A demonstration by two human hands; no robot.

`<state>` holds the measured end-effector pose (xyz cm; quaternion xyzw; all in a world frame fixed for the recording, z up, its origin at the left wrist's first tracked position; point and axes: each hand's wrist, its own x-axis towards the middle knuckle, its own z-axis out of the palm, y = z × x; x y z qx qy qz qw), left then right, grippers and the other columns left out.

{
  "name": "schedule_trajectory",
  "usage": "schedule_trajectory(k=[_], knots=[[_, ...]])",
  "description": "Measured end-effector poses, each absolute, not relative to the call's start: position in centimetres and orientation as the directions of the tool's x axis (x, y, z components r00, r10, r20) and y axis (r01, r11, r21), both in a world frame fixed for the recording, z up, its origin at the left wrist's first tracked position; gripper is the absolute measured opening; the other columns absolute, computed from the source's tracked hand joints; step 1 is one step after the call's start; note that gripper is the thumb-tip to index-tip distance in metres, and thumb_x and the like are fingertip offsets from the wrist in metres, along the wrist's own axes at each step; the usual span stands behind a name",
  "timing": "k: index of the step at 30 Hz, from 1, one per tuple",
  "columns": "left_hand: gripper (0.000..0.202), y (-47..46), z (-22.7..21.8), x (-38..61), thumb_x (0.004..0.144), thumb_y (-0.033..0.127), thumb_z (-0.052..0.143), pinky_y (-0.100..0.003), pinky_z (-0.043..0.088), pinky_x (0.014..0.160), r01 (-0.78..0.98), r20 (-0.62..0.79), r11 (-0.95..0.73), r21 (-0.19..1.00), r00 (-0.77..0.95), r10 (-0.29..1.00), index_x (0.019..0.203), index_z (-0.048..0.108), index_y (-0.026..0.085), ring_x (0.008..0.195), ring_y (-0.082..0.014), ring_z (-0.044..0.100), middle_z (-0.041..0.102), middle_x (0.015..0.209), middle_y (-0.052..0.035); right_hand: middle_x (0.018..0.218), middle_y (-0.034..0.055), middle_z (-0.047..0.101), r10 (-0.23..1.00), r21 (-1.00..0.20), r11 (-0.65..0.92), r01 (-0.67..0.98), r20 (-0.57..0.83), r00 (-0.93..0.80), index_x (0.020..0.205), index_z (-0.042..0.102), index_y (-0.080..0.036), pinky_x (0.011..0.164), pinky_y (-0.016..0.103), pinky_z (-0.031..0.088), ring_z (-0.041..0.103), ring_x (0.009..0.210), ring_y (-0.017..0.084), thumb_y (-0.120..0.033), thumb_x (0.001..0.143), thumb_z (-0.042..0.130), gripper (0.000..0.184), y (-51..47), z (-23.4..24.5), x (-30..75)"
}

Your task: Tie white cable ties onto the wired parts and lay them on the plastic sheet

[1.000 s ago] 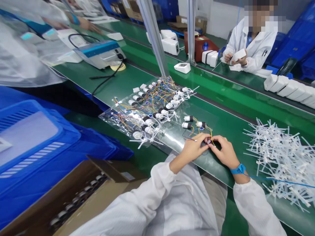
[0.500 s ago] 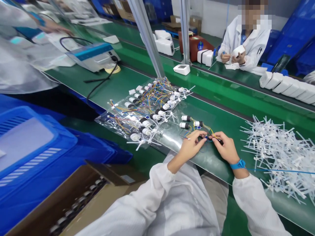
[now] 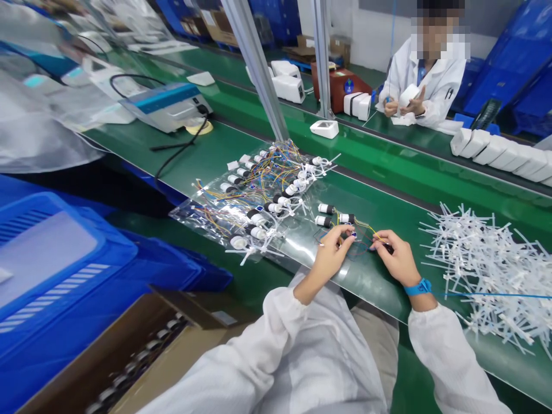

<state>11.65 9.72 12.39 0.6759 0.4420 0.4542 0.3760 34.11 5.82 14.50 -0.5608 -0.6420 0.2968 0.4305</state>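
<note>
My left hand (image 3: 333,254) is closed in a pinch on a small blue wired part (image 3: 354,234) above the green bench. Opposite it, my right hand (image 3: 397,256) grips a dark piece (image 3: 388,248) with yellow wires coming off it; the fingers hide most of it. Thin wires (image 3: 361,248) loop across the gap between both hands. Just beyond my left hand lie three white-and-black cylinders with wires, among them a near-left one (image 3: 323,221), a far one (image 3: 326,209) and a right one (image 3: 346,218).
Left of my hands, rows of similar wired cylinders (image 3: 257,217) with white cable ties rest on clear plastic. A heap of white cable ties (image 3: 491,276) spreads at right. A cardboard box (image 3: 172,356) and blue crate (image 3: 64,247) stand lower left. Across the bench, a co-worker (image 3: 426,80) handles a white device.
My left hand has drawn left with the small blue part, widening the gap between my hands. My right hand stays nearly in place. The camera view has shifted slightly.
</note>
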Motion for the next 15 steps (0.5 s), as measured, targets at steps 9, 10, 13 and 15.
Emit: schedule_trajectory(k=[9, 10, 13, 15], knots=[[0.025, 9.6, 12.4, 11.4, 0.115, 0.036, 0.057, -0.026, 0.057, 0.068, 0.248, 0.28, -0.3, 0.921, 0.113, 0.953, 0.127, 0.075, 0.023, 0.081, -0.0155, 0.068, 0.073, 0.113, -0.0067, 0.08, 0.0019, 0.078, 0.979, -0.931, 0.128, 0.342, 0.174, 0.108, 0.111, 0.073, -0.024, 0.089, 0.041, 0.062, 0.08, 0.091, 0.026, -0.031, 0.095, 0.064, 0.02, 6.0, 13.6, 34.9], [0.025, 9.6, 12.4, 11.4, 0.115, 0.037, 0.057, -0.025, 0.055, 0.064, 0.228, 0.268, -0.283, 0.932, 0.096, 0.959, 0.127, 0.075, 0.023, 0.075, -0.0139, 0.066, 0.072, 0.11, -0.0062, 0.08, 0.0019, 0.077, 0.98, -0.943, 0.119, 0.31, 0.163, 0.117, 0.111, 0.073, -0.024, 0.088, 0.041, 0.062, 0.079, 0.089, 0.026, -0.03, 0.094, 0.064, 0.02, 6.1, 13.6, 34.9], [0.029, 9.5, 12.2, 11.3, 0.114, 0.038, 0.058, -0.023, 0.055, 0.059, 0.177, 0.233, -0.244, 0.953, 0.08, 0.969, 0.133, 0.073, 0.023, 0.069, -0.0121, 0.063, 0.071, 0.108, -0.0065, 0.085, 0.0028, 0.079, 0.978, -0.969, 0.093, 0.23, 0.133, 0.163, 0.11, 0.074, -0.023, 0.081, 0.039, 0.061, 0.076, 0.078, 0.023, -0.027, 0.089, 0.064, 0.023, 6.3, 13.6, 35.1], [0.032, 9.6, 12.0, 11.2, 0.114, 0.037, 0.059, -0.023, 0.059, 0.064, 0.185, 0.245, -0.26, 0.948, 0.099, 0.964, 0.139, 0.072, 0.023, 0.077, -0.0139, 0.067, 0.073, 0.115, -0.0081, 0.085, 0.0027, 0.079, 0.97, -0.977, 0.095, 0.193, 0.135, 0.203, 0.109, 0.074, -0.023, 0.08, 0.039, 0.061, 0.074, 0.074, 0.022, -0.027, 0.088, 0.066, 0.023, 6.5, 13.7, 35.3]])
